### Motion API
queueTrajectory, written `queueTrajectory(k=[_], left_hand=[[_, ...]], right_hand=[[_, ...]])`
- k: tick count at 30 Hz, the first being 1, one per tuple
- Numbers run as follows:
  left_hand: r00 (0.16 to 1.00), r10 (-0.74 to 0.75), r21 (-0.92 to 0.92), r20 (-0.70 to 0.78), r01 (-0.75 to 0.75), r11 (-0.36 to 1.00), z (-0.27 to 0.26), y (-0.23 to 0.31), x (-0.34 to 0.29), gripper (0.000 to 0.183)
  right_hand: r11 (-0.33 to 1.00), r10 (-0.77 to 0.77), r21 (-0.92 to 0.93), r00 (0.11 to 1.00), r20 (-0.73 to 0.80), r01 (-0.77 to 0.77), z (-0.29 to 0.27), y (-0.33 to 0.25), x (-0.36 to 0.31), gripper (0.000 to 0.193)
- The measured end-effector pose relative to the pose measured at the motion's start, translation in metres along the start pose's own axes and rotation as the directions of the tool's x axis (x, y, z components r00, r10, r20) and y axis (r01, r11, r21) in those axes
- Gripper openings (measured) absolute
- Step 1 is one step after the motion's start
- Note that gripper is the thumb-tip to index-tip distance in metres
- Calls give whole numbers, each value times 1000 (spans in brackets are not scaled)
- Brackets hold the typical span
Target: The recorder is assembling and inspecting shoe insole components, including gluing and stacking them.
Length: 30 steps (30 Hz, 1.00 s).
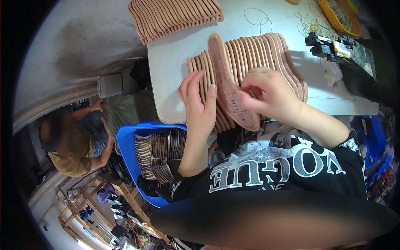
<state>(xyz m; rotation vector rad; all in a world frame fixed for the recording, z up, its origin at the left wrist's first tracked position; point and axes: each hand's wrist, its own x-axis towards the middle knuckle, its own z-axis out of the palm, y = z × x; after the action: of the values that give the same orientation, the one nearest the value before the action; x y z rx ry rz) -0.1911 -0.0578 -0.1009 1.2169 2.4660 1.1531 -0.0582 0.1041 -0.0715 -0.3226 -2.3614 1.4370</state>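
Observation:
A row of tan shoe insoles [266, 48] stands on edge, packed side by side on the white table in front of me. One insole [227, 79] lies slantwise across the row, its broader end toward me, with small dark marks on its face. My left hand [198, 98] rests at the row's left end, thumb and fingers apart. Over the slanted insole's right edge, my right hand [271, 93] is closed, its fingers curled in. Whatever those fingers may hold is hidden.
Another row of insoles [175, 18] stands at the far left of the table [166, 83]. Loose bands [308, 21] and a yellow basket [339, 18] lie far right, near a black device [323, 46]. A blue bin [129, 137] of bundled insoles stands left; beyond it sits another person [75, 146].

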Motion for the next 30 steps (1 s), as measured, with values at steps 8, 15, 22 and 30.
queueTrajectory(k=[8,15,22,30], left_hand=[[969,-62,-900,239,245,360,-5,71,2,50],[973,88,-805,215,125,580,5,113,-10,41],[980,181,-706,86,-68,704,28,130,-21,36],[968,200,-288,154,-149,946,31,146,-25,29]], right_hand=[[966,-197,178,979,44,187,-38,-14,-36,11],[984,-105,116,962,-252,138,-55,-29,-51,15],[951,-258,-255,902,-346,174,-67,-34,-68,9],[881,-207,-455,971,-119,132,-78,-32,-65,12]])
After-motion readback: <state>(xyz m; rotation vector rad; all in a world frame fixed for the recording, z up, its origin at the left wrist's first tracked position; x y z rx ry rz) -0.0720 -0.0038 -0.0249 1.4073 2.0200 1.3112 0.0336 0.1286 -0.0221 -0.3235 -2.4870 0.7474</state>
